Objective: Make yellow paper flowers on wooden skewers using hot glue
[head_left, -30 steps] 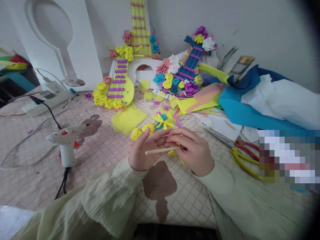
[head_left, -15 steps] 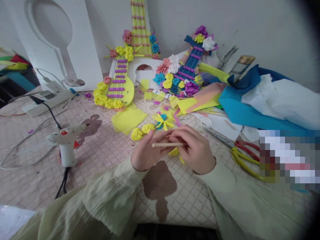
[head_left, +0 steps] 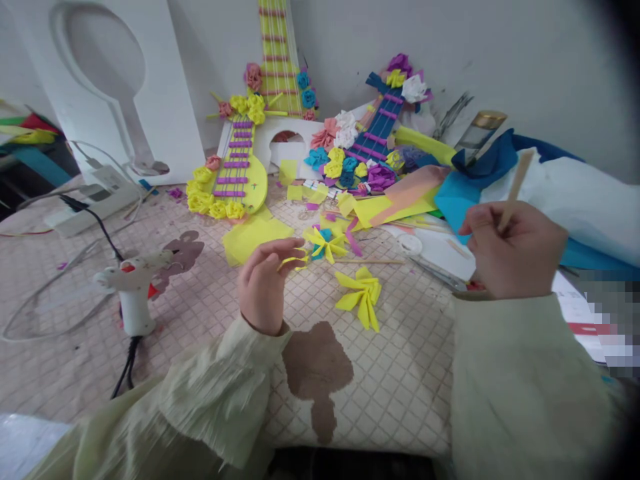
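Right of the nearer yellow paper star [head_left: 369, 288], I see the right hand [head_left: 525, 250] gripping a wooden stick [head_left: 519, 181], raised perhaps for clearance. Left of the star, the left hand [head_left: 263, 290] is loosely curved, seemingly empty; farther left stands the glue gun [head_left: 134, 297], probably set apart for safety.

Lt. grn long slvs [head_left: 510, 373], loose & wrinkled, esp. on L; hands [head_left: 264, 290] bare.
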Tool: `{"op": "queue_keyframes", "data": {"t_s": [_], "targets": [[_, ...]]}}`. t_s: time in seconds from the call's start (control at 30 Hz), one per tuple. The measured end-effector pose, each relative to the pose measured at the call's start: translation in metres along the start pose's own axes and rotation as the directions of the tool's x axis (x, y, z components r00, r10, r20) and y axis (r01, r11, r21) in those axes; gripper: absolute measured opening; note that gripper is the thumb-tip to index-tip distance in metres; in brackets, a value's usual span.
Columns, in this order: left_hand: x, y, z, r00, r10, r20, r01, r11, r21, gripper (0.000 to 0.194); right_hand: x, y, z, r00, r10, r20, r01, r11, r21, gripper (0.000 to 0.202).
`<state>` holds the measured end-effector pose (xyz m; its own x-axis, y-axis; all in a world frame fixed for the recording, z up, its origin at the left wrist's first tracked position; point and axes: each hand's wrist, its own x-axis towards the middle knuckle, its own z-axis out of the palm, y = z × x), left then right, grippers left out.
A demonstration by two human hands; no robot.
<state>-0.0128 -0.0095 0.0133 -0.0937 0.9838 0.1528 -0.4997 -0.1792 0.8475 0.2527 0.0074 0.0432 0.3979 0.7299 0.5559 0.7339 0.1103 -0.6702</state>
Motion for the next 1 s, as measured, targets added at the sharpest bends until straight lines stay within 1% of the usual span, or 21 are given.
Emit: {"op": "queue_keyframes", "data": {"t_s": [0.03,0.07,0.1,0.13,0.17,0.2,0.27,0.3,0.33,0.4,0.47,0.53,0.63,0.7,0.8,0.87,0.93,1.0], "targets": [[0.001,0.0,-0.001,0.997,0.069,-0.042,-0.066,0.995,0.076,0.015,0.001,0.0,-0.001,0.999,0.004,-0.038,-0.005,1.0,-0.03,0.022],[0.002,-0.001,-0.001,0.993,0.112,-0.047,-0.102,0.981,0.168,0.014,0.002,0.0,-0.002,0.997,0.005,-0.076,-0.009,0.999,-0.053,0.022],[0.003,-0.003,-0.002,0.992,0.124,-0.01,-0.116,0.955,0.273,0.013,0.002,-0.002,-0.003,0.994,0.018,-0.107,-0.024,0.998,-0.057,0.021],[0.003,-0.005,-0.001,0.992,0.109,0.059,-0.124,0.913,0.389,0.012,0.002,-0.003,-0.002,0.993,0.03,-0.112,-0.036,0.998,-0.053,0.02],[0.002,-0.009,-0.001,0.987,0.068,0.145,-0.134,0.85,0.509,0.013,0.002,-0.005,-0.002,0.993,0.04,-0.113,-0.045,0.998,-0.043,0.018],[0.002,-0.013,0.0,0.972,0.019,0.233,-0.163,0.77,0.617,0.016,0.001,-0.007,-0.001,0.993,0.055,-0.105,-0.058,0.998,-0.025,0.016],[0.0,-0.024,0.003,0.923,-0.049,0.381,-0.28,0.593,0.755,0.028,0.0,-0.011,0.001,0.99,0.13,-0.056,-0.127,0.991,0.047,0.011],[0.0,-0.029,0.005,0.893,-0.058,0.446,-0.355,0.516,0.78,0.034,-0.001,-0.013,0.002,0.984,0.18,0.0,-0.179,0.98,0.09,0.011],[-0.001,-0.034,0.006,0.862,-0.069,0.503,-0.421,0.455,0.785,0.036,-0.001,-0.015,0.003,0.971,0.228,0.064,-0.235,0.963,0.129,0.011],[-0.001,-0.04,0.009,0.8,-0.104,0.591,-0.514,0.387,0.765,0.031,-0.001,-0.017,0.003,0.94,0.294,0.176,-0.323,0.931,0.17,0.013],[-0.002,-0.041,0.01,0.764,-0.139,0.63,-0.553,0.362,0.75,0.024,-0.001,-0.016,0.003,0.922,0.307,0.234,-0.352,0.917,0.185,0.015],[-0.003,-0.039,0.011,0.75,-0.156,0.643,-0.559,0.37,0.742,0.024,0.0,-0.011,0.002,0.924,0.291,0.249,-0.343,0.918,0.201,0.019],[-0.005,-0.035,0.009,0.73,-0.18,0.659,-0.545,0.43,0.72,0.022,0.002,0.001,0.002,0.957,0.183,0.223,-0.232,0.947,0.22,0.023],[-0.006,-0.034,0.008,0.725,-0.192,0.662,-0.542,0.433,0.72,0.021,0.002,0.008,0.003,0.972,0.137,0.191,-0.179,0.957,0.227,0.024],[-0.006,-0.033,0.004,0.718,-0.201,0.666,-0.561,0.4,0.725,0.019,0.001,0.011,0.005,0.979,0.151,0.138,-0.179,0.959,0.219,0.025],[-0.006,-0.031,0.002,0.711,-0.195,0.675,-0.572,0.398,0.717,0.019,0.0,0.009,0.006,0.98,0.17,0.108,-0.191,0.955,0.227,0.026],[-0.005,-0.028,0.0,0.689,-0.191,0.7,-0.584,0.426,0.691,0.019,-0.001,0.006,0.007,0.976,0.189,0.11,-0.211,0.944,0.255,0.024],[-0.005,-0.022,-0.002,0.651,-0.18,0.737,-0.593,0.486,0.642,0.019,-0.001,0.003,0.007,0.971,0.202,0.129,-0.23,0.934,0.273,0.023]]}}
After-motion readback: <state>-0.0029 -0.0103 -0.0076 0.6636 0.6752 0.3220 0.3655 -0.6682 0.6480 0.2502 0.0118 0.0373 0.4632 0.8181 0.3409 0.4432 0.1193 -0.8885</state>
